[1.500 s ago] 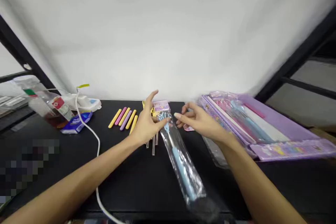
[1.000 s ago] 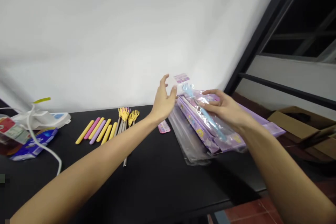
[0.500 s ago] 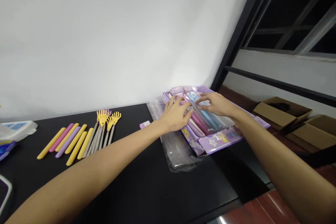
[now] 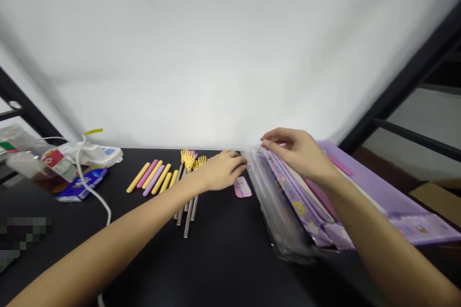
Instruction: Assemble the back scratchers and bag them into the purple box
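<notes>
My left hand (image 4: 224, 171) is over the table between the back scratchers and a small pink-and-purple card (image 4: 242, 187). Its fingers are bent but apart, and it holds nothing I can see. Several back scratchers with yellow hand-shaped heads (image 4: 188, 159) and metal rods lie partly behind that wrist. My right hand (image 4: 297, 153) is at the back left corner of a purple printed box (image 4: 374, 177), thumb and fingertips close together. Whatever is between them is hidden. Clear plastic sleeves (image 4: 277, 211) lie along the box's left side. My right forearm covers part of the box's contents.
Several yellow, pink and purple sticks (image 4: 153, 177) lie in a row left of the scratchers. Farther left are a blue packet (image 4: 82, 184), a white cable (image 4: 94, 192), a white case (image 4: 104, 155) and a tilted drink container (image 4: 43, 168). A white wall stands behind the black table.
The view has swung left. My left hand has left the box and is now beside the small card. My right hand has moved from above the box's contents to its left edge.
</notes>
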The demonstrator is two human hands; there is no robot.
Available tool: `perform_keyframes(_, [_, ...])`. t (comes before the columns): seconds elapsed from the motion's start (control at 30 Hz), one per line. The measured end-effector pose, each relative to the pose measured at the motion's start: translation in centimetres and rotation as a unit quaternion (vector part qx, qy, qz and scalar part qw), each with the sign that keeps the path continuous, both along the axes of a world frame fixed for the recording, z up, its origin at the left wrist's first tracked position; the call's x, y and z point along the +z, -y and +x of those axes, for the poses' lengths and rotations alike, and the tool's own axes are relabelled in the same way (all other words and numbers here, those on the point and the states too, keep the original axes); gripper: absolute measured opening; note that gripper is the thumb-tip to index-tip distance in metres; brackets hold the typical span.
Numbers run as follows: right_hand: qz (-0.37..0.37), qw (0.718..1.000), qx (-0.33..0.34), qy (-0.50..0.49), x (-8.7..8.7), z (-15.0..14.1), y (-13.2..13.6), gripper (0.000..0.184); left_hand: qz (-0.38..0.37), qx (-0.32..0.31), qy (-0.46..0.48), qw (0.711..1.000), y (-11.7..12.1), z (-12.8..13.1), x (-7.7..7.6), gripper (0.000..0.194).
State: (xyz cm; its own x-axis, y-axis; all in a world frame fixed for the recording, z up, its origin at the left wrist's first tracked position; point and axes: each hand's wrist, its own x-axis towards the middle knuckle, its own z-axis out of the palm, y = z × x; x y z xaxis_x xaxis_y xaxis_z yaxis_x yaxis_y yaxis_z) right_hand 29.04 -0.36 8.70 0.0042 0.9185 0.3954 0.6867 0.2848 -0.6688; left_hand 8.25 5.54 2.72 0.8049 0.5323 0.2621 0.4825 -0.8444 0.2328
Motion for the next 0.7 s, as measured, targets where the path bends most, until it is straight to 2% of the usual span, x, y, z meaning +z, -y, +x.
perform_keyframes(0.07, [-0.044,0.999,0.016,-0.007,-1.0,-2.5,-0.7,0.016,0.008,0.084,-0.010,0.996,-0.4,-4.0,0.0,0.038])
perform_keyframes(0.1, [-0.075,0.997,0.029,-0.003,-1.6,-3.7,-0.9,0.014,0.019,0.146,-0.018,0.989,-0.6,-6.0,-0.1,0.038])
perform_keyframes(0.2, [-0.143,0.987,0.065,0.027,-3.7,-7.2,-1.3,0.010,0.019,0.310,-0.070,0.948,-0.9,-11.1,-0.4,0.042])
perform_keyframes(0.27, [-0.142,0.986,0.073,0.049,-5.4,-9.6,-1.1,0.012,-0.001,0.401,-0.087,0.912,-0.7,-13.7,-0.6,0.046])
perform_keyframes(0.33, [-0.121,0.988,0.072,0.063,-7.2,-11.8,-0.6,0.019,-0.030,0.456,-0.100,0.884,-0.3,-15.4,-0.9,0.049])
perform_keyframes(0.4, [-0.109,0.988,0.074,0.079,-8.8,-13.7,0.1,0.032,-0.054,0.475,-0.113,0.871,0.2,-16.4,-1.0,0.051])
perform_keyframes(0.5, [-0.096,0.983,0.088,0.132,-10.2,-15.5,1.3,0.054,-0.078,0.472,-0.117,0.871,0.6,-17.3,-1.0,0.052])
perform_keyframes(0.7, [-0.091,0.964,0.108,0.223,-10.1,-15.5,1.8,0.049,-0.076,0.430,-0.135,0.889,1.7,-17.3,-1.2,0.048])
